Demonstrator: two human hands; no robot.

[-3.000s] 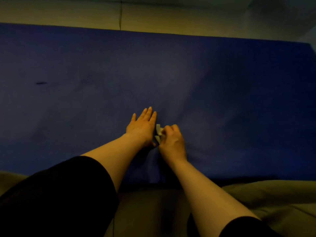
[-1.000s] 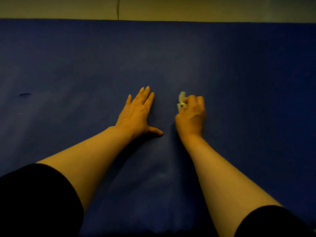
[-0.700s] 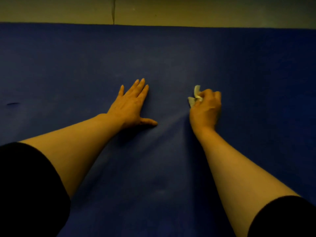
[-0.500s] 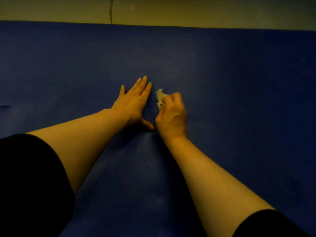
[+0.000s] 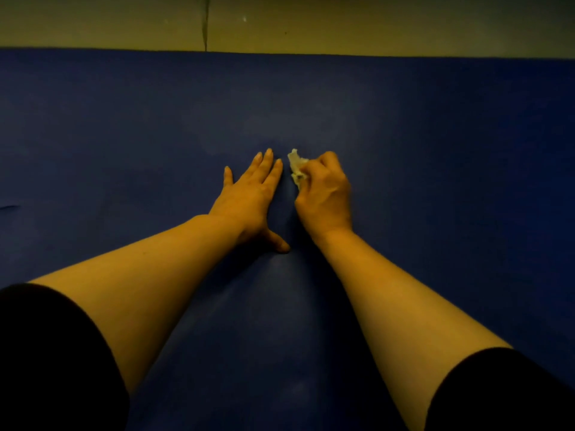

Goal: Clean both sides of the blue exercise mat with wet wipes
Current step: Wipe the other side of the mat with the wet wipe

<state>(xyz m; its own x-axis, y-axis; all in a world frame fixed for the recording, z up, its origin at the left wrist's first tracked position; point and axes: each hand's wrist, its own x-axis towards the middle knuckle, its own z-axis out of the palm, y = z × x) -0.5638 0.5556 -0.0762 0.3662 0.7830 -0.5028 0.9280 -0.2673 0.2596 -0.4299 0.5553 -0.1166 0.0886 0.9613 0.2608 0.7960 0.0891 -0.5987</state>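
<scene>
The blue exercise mat [image 5: 435, 150] lies flat and fills most of the head view. My left hand [image 5: 252, 197] presses flat on it near the middle, fingers straight and thumb spread to the right. Just to its right, my right hand [image 5: 325, 194] is curled around a crumpled white wet wipe [image 5: 296, 164] and holds it against the mat. A corner of the wipe sticks out past my fingers; the remainder is hidden inside my fist.
Beyond the mat's far edge runs a strip of pale tiled floor [image 5: 342, 23] with a dark seam [image 5: 204, 23]. A small dark mark [image 5: 9, 207] sits on the mat at the far left. My dark sleeves cover both lower corners.
My right hand swept the wipe out to the right, then back left beside my left hand. My left hand stayed pressed flat on the mat.
</scene>
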